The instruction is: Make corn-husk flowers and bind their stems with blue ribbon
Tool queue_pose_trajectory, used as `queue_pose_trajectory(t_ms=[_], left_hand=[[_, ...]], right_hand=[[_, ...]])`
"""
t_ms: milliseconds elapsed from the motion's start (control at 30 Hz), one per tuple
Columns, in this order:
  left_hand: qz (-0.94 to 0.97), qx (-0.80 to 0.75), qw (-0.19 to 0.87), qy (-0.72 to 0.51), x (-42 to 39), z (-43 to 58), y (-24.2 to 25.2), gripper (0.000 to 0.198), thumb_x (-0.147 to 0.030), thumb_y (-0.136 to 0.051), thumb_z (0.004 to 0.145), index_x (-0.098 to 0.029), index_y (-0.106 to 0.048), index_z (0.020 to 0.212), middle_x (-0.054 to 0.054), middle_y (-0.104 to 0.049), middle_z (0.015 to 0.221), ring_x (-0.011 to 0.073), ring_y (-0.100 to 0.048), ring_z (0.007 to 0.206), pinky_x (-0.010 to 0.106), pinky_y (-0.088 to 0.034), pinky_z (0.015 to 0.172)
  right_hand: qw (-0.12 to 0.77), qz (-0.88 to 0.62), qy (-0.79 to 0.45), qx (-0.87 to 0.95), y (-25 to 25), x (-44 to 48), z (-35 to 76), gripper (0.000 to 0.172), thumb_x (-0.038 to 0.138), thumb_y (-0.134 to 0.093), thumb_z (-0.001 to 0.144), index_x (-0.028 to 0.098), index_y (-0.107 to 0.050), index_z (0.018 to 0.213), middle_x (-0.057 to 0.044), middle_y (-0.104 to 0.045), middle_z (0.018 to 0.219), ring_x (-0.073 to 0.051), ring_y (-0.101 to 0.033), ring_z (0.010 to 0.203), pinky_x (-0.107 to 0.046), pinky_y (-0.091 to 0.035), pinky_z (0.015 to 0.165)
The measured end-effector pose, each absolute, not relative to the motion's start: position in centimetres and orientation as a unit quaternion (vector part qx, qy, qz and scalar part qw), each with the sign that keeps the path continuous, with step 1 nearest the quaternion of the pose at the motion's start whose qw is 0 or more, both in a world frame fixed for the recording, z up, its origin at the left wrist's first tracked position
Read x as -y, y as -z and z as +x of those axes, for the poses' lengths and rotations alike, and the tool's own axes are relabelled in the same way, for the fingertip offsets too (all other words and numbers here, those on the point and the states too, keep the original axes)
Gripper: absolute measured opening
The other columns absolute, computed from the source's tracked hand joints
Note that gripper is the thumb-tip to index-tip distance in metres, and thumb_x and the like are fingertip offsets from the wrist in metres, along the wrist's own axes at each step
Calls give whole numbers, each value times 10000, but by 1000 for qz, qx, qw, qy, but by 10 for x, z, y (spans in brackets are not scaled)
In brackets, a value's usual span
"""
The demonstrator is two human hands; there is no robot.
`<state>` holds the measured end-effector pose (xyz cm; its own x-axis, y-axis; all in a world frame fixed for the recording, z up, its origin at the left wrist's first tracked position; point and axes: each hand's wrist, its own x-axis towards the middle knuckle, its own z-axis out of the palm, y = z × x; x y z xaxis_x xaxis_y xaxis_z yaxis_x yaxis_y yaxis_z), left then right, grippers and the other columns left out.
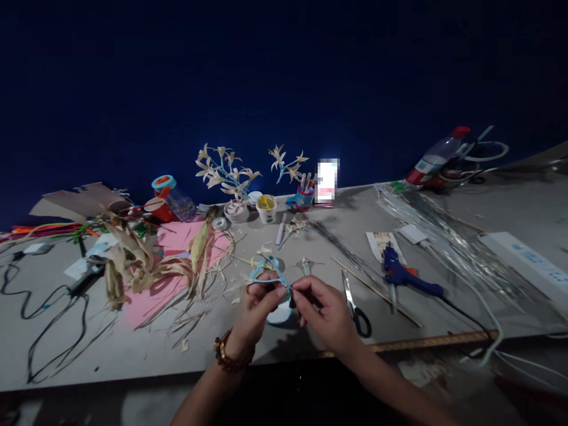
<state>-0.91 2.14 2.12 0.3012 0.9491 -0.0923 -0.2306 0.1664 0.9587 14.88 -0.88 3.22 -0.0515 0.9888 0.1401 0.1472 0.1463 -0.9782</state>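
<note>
Between both hands is a craft flower stem wrapped in light blue (278,273), with bent branches and pale husk-like petals at its far end. My left hand (262,305) is closed around the stem, thumb pressed on it. Fingertips of my right hand (323,309) pinch the same stem just to the right. Below the fingers a round white-and-light-blue thing (279,315) partly shows; I cannot make out what it is. Just beyond lie a small flower with a blue stem (305,266) and another blue-stemmed flower piece (290,229).
Dried corn husks (133,260) cover pink paper (177,236) on the left. At the back stand finished flowers (226,168), a white tub (266,210) and a lit phone (327,180). Scissors (361,322), a blue glue gun (408,277) and wires (350,242) lie rightward.
</note>
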Motion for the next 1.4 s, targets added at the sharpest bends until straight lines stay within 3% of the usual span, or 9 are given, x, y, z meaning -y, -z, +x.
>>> queue_pose_trajectory(t_ms=[267,533,667,833,1067,1200,1300,1400], left_hand=[[440,-404,624,-504,-21,-2,-16,179,-322,-694,826,-172,-609,779,-24,-501,698,77,-437,605,171,-366,536],[402,-425,624,-518,-20,2,-9,169,-313,-740,781,-171,-670,840,14,-622,778,82,-506,610,166,-414,512],[374,-448,621,-523,-21,-2,-9,211,-321,-769,743,-163,-675,847,19,-656,770,75,-521,578,147,-410,464],[320,-474,649,-501,-22,-6,-7,301,-349,-824,663,-162,-672,843,22,-688,785,88,-566,594,153,-446,474],[307,-480,667,-481,-24,-9,-1,328,-353,-832,657,-163,-666,866,22,-704,787,83,-567,579,164,-440,484],[305,-467,675,-483,-28,-13,1,319,-344,-829,666,-158,-655,857,1,-674,727,69,-533,535,162,-413,459],[310,-456,686,-475,-31,-13,1,295,-331,-823,680,-154,-649,841,-16,-648,705,55,-513,513,155,-392,452],[323,-441,696,-465,-33,-9,-1,283,-335,-810,696,-145,-644,825,-33,-613,654,39,-479,465,148,-341,421]], right_hand=[[461,-497,-340,652,-33,8,154,121,246,-531,925,199,-633,972,-23,-671,756,-140,-642,661,-217,-484,569],[456,-500,-324,661,-31,9,158,93,255,-555,912,207,-630,937,-27,-703,805,-146,-651,682,-242,-505,650],[459,-576,-274,619,-12,-3,199,165,320,-515,931,212,-637,960,-44,-706,859,-167,-655,717,-270,-510,685],[262,-678,-223,650,17,-29,233,170,312,-534,880,208,-653,818,-54,-705,818,-210,-635,771,-290,-449,682],[250,-676,-267,640,40,-55,203,108,236,-667,751,209,-597,673,-6,-637,623,-159,-559,604,-267,-369,599],[279,-649,-336,624,25,-58,200,182,329,-609,806,202,-556,687,19,-600,583,-126,-531,537,-226,-360,504],[356,-577,-481,556,-2,-47,195,286,465,-618,814,186,-557,793,14,-587,632,-121,-542,531,-212,-371,456],[439,-493,-611,437,-27,-34,183,395,482,-779,679,184,-562,820,19,-565,702,-112,-539,576,-199,-376,453]])
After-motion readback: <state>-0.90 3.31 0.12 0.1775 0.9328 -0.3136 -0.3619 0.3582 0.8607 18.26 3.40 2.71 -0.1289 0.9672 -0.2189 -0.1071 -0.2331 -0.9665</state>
